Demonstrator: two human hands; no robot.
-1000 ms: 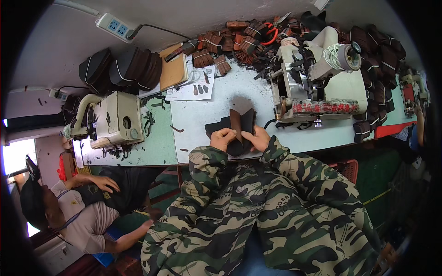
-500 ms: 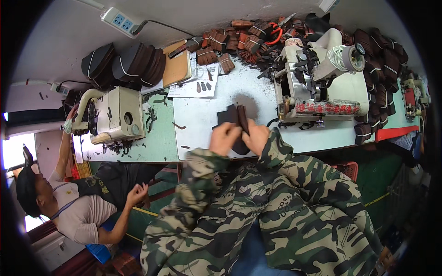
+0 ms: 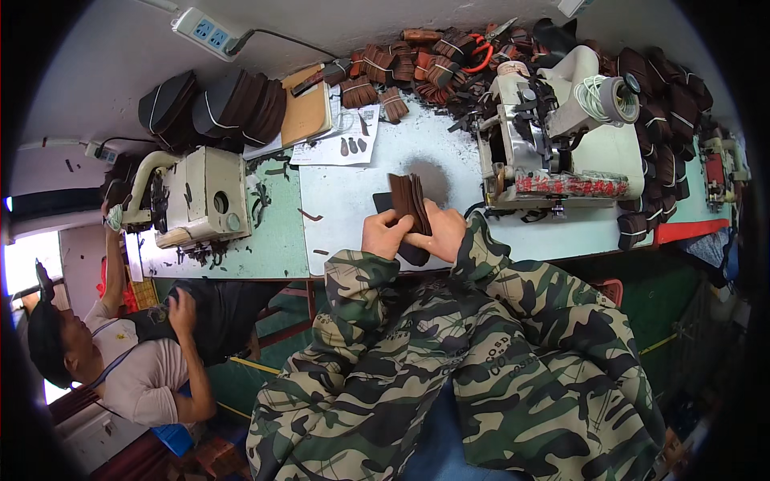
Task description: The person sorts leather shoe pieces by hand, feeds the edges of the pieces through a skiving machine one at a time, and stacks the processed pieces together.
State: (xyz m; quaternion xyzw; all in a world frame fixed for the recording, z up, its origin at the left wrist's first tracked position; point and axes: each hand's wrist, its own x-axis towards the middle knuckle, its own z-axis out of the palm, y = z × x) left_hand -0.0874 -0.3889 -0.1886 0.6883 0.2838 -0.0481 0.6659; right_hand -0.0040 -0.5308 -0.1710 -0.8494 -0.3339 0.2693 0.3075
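Between both hands stands a bundle of brown leather pieces [image 3: 407,195], layered edge to edge and fanned a little at the top. My left hand [image 3: 386,236] grips its left side, with the thumb against the layers. From the right, my right hand [image 3: 446,230] closes round the same bundle. A flat black piece [image 3: 383,201] shows on the white tabletop behind my left fingers. The lower end of the bundle is partly hidden by my hands.
A cream sewing machine [image 3: 561,160] stands to the right; another boxy machine [image 3: 204,196] is at the left. Tied leather bundles [image 3: 377,68], red-handled scissors [image 3: 484,54] and dark stacks [image 3: 237,108] line the back. A printed sheet [image 3: 341,144] lies nearby. A co-worker [image 3: 136,361] sits at left.
My left hand has moved from the dark pieces onto the brown bundle, which now opens wider and faces me more. The co-worker's near hand has risen and moved left.
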